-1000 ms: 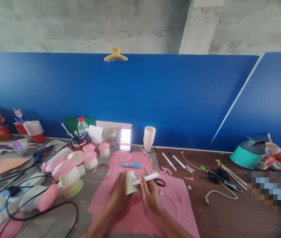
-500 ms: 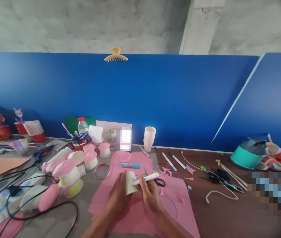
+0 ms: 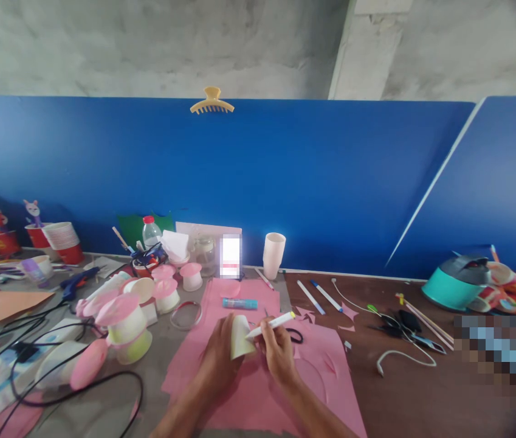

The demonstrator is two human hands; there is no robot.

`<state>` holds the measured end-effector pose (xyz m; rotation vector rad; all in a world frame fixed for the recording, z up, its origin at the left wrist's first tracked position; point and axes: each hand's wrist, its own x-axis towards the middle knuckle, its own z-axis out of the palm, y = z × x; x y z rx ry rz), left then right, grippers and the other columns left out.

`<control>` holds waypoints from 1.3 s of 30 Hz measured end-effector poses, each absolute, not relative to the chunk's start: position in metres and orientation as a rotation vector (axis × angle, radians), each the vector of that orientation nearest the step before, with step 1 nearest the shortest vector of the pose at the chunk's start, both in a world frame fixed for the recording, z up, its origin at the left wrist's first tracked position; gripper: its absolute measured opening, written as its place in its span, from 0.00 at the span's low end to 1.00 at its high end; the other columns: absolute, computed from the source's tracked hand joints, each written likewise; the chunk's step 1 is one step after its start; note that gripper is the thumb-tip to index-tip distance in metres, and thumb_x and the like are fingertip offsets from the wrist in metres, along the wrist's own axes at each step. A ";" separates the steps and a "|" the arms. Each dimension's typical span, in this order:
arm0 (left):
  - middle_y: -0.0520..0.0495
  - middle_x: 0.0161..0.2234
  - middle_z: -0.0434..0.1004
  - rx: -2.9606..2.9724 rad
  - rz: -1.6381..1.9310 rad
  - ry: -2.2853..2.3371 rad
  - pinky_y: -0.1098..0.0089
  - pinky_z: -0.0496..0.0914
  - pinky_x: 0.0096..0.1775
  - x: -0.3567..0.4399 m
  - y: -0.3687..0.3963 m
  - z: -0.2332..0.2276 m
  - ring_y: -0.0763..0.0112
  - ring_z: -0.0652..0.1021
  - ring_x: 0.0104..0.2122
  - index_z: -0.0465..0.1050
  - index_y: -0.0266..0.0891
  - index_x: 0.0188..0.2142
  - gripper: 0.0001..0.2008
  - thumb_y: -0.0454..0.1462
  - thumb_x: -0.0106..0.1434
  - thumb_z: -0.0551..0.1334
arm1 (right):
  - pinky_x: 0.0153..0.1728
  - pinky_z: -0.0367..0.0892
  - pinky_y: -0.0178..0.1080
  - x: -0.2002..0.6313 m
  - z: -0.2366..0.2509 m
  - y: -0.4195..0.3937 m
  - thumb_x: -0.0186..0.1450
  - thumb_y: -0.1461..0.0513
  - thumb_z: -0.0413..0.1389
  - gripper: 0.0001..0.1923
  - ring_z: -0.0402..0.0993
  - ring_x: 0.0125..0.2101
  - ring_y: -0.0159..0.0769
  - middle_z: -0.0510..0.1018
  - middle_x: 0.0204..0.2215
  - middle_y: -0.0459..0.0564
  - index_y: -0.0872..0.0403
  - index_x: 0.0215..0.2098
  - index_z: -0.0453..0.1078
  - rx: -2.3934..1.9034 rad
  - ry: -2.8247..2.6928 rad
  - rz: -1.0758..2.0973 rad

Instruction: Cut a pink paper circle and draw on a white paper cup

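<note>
Fingers of the left hand [image 3: 221, 356] wrap a small paper cup [image 3: 240, 336] above the pink sheet [image 3: 258, 389] on the near surface, while the right hand [image 3: 279, 353] grips a white marker [image 3: 270, 325] touching it.

Brown table [image 3: 422, 401], cluttered. Pink sheet [image 3: 258, 401] lies flat at centre; glue stick [image 3: 239, 303] on it. Pens [image 3: 319, 296], white cable [image 3: 403, 356], teal pot [image 3: 456, 286] to the right; paper cups [image 3: 125, 322] and black cords [image 3: 57, 365] left.
</note>
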<state>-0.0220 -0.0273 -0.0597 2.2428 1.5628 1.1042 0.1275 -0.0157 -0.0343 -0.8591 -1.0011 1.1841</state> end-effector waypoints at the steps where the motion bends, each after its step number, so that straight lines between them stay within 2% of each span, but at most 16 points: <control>1: 0.30 0.51 0.74 2.241 1.100 1.565 0.51 0.75 0.47 -0.022 -0.027 -0.060 0.48 0.78 0.49 0.62 0.32 0.59 0.25 0.41 0.66 0.57 | 0.18 0.56 0.32 0.127 -0.034 -0.016 0.59 0.42 0.62 0.26 0.56 0.17 0.27 0.63 0.15 0.41 0.53 0.21 0.66 -0.844 -1.014 1.189; 5: 0.32 0.49 0.76 2.264 1.135 1.544 0.51 0.76 0.47 -0.022 -0.026 -0.061 0.50 0.78 0.47 0.65 0.34 0.56 0.22 0.43 0.66 0.57 | 0.20 0.60 0.33 0.127 -0.034 -0.019 0.59 0.39 0.60 0.27 0.58 0.18 0.29 0.66 0.17 0.42 0.53 0.24 0.69 -0.816 -1.072 1.217; 8: 0.33 0.49 0.76 2.259 1.157 1.549 0.52 0.76 0.48 -0.022 -0.026 -0.062 0.51 0.78 0.47 0.64 0.33 0.57 0.22 0.42 0.67 0.56 | 0.20 0.61 0.34 0.127 -0.032 -0.019 0.57 0.38 0.61 0.27 0.60 0.19 0.30 0.66 0.18 0.43 0.52 0.24 0.69 -0.826 -1.056 1.253; 13: 0.34 0.49 0.76 2.267 1.152 1.539 0.53 0.76 0.48 -0.022 -0.025 -0.061 0.52 0.79 0.47 0.64 0.34 0.58 0.23 0.42 0.66 0.56 | 0.17 0.55 0.33 0.125 -0.026 -0.016 0.53 0.38 0.64 0.28 0.54 0.16 0.27 0.61 0.14 0.40 0.52 0.21 0.67 -0.855 -0.967 1.259; 19: 0.33 0.50 0.77 2.275 1.133 1.532 0.52 0.75 0.50 -0.024 -0.023 -0.064 0.51 0.78 0.49 0.66 0.35 0.58 0.24 0.44 0.67 0.55 | 0.17 0.50 0.32 0.127 -0.026 -0.016 0.55 0.39 0.64 0.29 0.52 0.15 0.25 0.61 0.12 0.40 0.54 0.17 0.65 -0.893 -0.972 1.194; 25: 0.30 0.53 0.75 2.278 1.155 1.548 0.49 0.73 0.53 -0.026 -0.020 -0.072 0.47 0.77 0.52 0.61 0.34 0.63 0.30 0.43 0.63 0.58 | 0.18 0.52 0.33 0.128 -0.027 -0.018 0.58 0.41 0.63 0.28 0.54 0.16 0.27 0.62 0.13 0.41 0.54 0.18 0.64 -0.909 -0.971 1.177; 29: 0.32 0.51 0.76 2.264 1.118 1.535 0.50 0.75 0.50 -0.025 -0.021 -0.067 0.49 0.78 0.49 0.63 0.36 0.61 0.28 0.43 0.64 0.58 | 0.19 0.56 0.34 0.127 -0.026 -0.020 0.56 0.42 0.65 0.26 0.55 0.18 0.28 0.61 0.15 0.40 0.52 0.19 0.63 -0.877 -1.006 1.216; 33: 0.30 0.52 0.75 2.247 1.093 1.544 0.49 0.74 0.51 -0.025 -0.022 -0.066 0.47 0.77 0.51 0.63 0.34 0.60 0.26 0.43 0.66 0.56 | 0.18 0.56 0.33 0.128 -0.024 -0.018 0.53 0.39 0.64 0.28 0.53 0.16 0.27 0.61 0.14 0.39 0.52 0.20 0.64 -0.901 -0.931 1.239; 36: 0.29 0.54 0.74 2.269 1.112 1.543 0.48 0.73 0.53 -0.025 -0.021 -0.071 0.46 0.76 0.53 0.61 0.32 0.62 0.28 0.42 0.65 0.55 | 0.16 0.52 0.32 0.129 -0.026 -0.014 0.55 0.36 0.61 0.30 0.52 0.15 0.27 0.61 0.12 0.40 0.52 0.18 0.63 -0.929 -0.905 1.174; 39: 0.29 0.54 0.74 2.281 1.112 1.531 0.48 0.73 0.53 -0.027 -0.020 -0.075 0.47 0.76 0.53 0.60 0.33 0.63 0.29 0.43 0.65 0.56 | 0.16 0.53 0.33 0.130 -0.031 -0.012 0.57 0.37 0.60 0.30 0.54 0.15 0.27 0.63 0.13 0.42 0.52 0.18 0.63 -0.916 -0.971 1.154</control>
